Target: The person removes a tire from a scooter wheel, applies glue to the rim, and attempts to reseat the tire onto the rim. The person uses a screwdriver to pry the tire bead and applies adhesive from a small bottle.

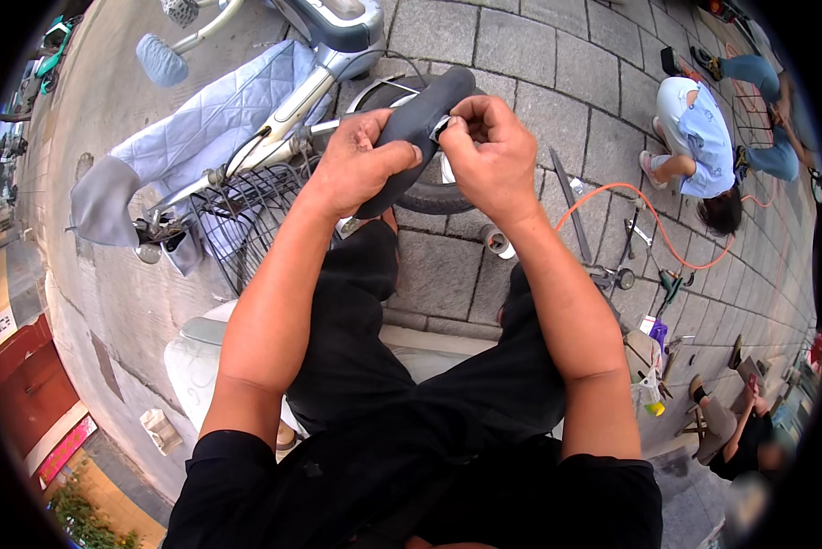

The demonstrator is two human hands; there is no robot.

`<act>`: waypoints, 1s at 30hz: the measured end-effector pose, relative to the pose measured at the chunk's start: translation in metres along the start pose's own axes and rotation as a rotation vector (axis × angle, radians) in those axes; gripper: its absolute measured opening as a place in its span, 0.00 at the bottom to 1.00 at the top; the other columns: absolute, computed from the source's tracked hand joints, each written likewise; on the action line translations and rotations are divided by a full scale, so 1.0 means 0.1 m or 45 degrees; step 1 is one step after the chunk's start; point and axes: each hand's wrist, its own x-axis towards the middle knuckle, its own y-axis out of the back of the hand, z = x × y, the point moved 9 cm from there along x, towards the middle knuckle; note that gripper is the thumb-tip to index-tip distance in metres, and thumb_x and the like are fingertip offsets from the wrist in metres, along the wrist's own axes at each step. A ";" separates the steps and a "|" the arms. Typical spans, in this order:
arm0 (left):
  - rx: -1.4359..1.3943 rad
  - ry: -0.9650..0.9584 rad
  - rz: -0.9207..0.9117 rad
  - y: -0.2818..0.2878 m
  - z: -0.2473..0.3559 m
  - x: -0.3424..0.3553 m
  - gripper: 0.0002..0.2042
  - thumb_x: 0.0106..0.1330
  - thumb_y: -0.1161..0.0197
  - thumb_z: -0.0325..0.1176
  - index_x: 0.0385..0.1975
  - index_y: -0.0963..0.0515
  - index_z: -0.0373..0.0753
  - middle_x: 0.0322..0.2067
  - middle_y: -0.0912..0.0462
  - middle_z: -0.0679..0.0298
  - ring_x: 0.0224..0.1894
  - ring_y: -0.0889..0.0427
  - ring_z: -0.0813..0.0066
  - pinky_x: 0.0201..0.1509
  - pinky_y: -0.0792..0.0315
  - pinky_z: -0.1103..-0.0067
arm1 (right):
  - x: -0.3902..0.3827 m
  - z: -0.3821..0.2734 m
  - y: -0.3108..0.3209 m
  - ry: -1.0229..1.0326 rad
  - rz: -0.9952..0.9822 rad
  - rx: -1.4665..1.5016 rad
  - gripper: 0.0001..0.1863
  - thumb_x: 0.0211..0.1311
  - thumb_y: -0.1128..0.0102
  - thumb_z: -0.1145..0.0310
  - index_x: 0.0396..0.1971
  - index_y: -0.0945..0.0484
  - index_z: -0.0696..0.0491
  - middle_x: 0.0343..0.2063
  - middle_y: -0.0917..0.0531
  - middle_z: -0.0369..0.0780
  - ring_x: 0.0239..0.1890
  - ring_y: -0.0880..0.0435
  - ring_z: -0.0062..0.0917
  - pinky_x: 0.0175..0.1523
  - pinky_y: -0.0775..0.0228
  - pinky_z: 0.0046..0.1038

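A black inner tube [448, 94], plump with air, is raised in front of me over a bicycle wheel [437, 199]. My left hand [361, 163] is closed on the tube from the left, its thumb lying along the near side. On the tube's right side, my right hand [493, 151] pinches a small pale, shiny piece [438, 128] between thumb and fingers. That piece lies against the rubber; its exact kind is too small to tell. Part of the tube is covered by my left hand.
A bike frame [287, 112] with a quilted cover [214, 119] and wire basket [246, 215] leans left. Right of my knees are a tape roll [498, 243], a long dark bar [571, 209], an orange hose [603, 188] and a wrench [643, 236]. A person in light blue [699, 137] crouches farther right.
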 end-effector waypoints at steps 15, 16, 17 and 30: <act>0.013 0.019 0.019 0.05 -0.04 0.02 0.11 0.61 0.34 0.25 0.44 0.19 0.33 0.31 0.19 0.73 0.30 0.24 0.89 0.34 0.30 0.87 | 0.00 -0.07 0.01 0.098 0.013 -0.058 0.08 0.60 0.32 0.73 0.37 0.19 0.60 0.31 0.14 0.42 0.30 0.13 0.24 0.37 0.19 0.28; 0.011 0.019 0.020 0.05 -0.04 0.02 0.12 0.61 0.34 0.25 0.44 0.19 0.33 0.31 0.18 0.73 0.30 0.24 0.89 0.35 0.29 0.87 | -0.01 -0.09 0.02 0.126 0.015 -0.084 0.08 0.60 0.32 0.73 0.37 0.19 0.60 0.31 0.14 0.42 0.29 0.13 0.24 0.37 0.19 0.29; 0.014 0.016 0.024 0.05 -0.04 0.02 0.12 0.61 0.34 0.25 0.45 0.19 0.33 0.31 0.18 0.73 0.30 0.24 0.89 0.35 0.29 0.87 | -0.01 -0.13 0.02 0.153 0.018 -0.110 0.08 0.60 0.32 0.73 0.36 0.19 0.59 0.30 0.15 0.42 0.29 0.13 0.24 0.36 0.19 0.29; 0.024 -0.017 -0.020 0.01 -0.06 0.01 0.13 0.61 0.34 0.25 0.46 0.18 0.32 0.34 0.15 0.69 0.33 0.20 0.85 0.39 0.26 0.85 | -0.25 -0.29 0.05 0.177 -0.120 -0.240 0.08 0.58 0.31 0.74 0.35 0.20 0.58 0.29 0.16 0.42 0.25 0.14 0.28 0.33 0.21 0.30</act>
